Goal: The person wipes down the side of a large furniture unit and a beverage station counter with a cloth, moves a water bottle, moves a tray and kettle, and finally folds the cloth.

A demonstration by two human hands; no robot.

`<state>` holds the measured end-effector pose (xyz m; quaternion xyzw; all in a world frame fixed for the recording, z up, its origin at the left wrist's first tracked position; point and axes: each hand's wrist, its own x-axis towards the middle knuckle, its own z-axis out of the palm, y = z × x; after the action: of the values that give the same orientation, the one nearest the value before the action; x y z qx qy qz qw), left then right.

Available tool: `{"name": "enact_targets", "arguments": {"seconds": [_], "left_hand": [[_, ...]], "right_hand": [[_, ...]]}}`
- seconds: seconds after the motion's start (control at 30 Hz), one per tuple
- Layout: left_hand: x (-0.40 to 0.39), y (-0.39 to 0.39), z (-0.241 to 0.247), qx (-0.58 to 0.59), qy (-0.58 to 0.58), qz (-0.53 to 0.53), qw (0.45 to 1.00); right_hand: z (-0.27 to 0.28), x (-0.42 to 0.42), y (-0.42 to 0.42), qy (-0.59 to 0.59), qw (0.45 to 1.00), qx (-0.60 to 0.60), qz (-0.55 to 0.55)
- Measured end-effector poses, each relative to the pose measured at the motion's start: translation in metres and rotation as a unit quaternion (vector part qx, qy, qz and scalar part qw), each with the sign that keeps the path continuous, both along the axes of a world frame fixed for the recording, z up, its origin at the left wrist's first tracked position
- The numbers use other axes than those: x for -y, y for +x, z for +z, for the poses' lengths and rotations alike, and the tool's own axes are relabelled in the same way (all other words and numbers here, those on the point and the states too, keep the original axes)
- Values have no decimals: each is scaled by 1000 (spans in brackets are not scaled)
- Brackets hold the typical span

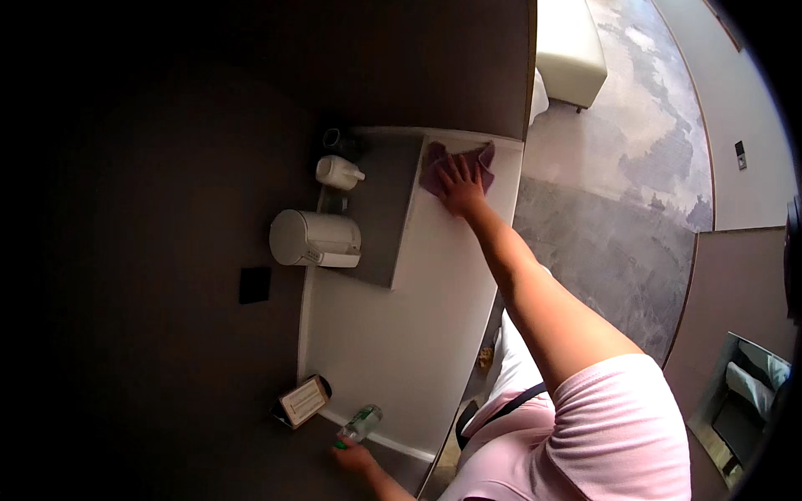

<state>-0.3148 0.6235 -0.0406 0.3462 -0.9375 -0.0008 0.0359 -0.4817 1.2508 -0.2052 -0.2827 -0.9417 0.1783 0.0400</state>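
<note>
My right hand (462, 188) lies flat, fingers spread, on a purple cloth (432, 178) at the far end of a white countertop (407, 351). Near the opposite end, my left hand (354, 457) grips the green-capped top of a clear plastic bottle (365, 421) with a green label. Whether the bottle rests on the surface or is lifted, I cannot tell. Beside the cloth is a grey tray (382, 206) holding a white electric kettle (313, 238) and a white mug-like vessel (338, 173). Behind that vessel stands a dark or clear cup (332, 138), partly lost in shadow.
A small stand with a printed card (304, 401) is by the wall near the bottle. A black wall plate (255, 285) sits behind the kettle. Grey patterned floor (601, 250) runs past the counter to a cream padded bench (570, 56). A mirror (739, 401) is behind me.
</note>
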Motion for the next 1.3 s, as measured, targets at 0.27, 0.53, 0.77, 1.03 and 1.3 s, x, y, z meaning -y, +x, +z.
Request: {"name": "enact_targets", "arguments": {"seconds": [0.27,0.53,0.77,1.03,1.3], "left_hand": [[-18,14,-13,-79,-58,3,995],[1,8,-17,0,-33,58,998],[-23,0,6,69,-59,114,989],[-17,5,0,14,8,118,993],[-6,14,-17,-68,119,85,987]], "right_hand": [[25,120,44,-62,987,57,139],[16,50,39,-20,868,-66,491],[8,-70,-15,25,851,-143,504],[5,-47,-26,37,986,-159,36],[24,152,47,-158,980,-84,89]]}}
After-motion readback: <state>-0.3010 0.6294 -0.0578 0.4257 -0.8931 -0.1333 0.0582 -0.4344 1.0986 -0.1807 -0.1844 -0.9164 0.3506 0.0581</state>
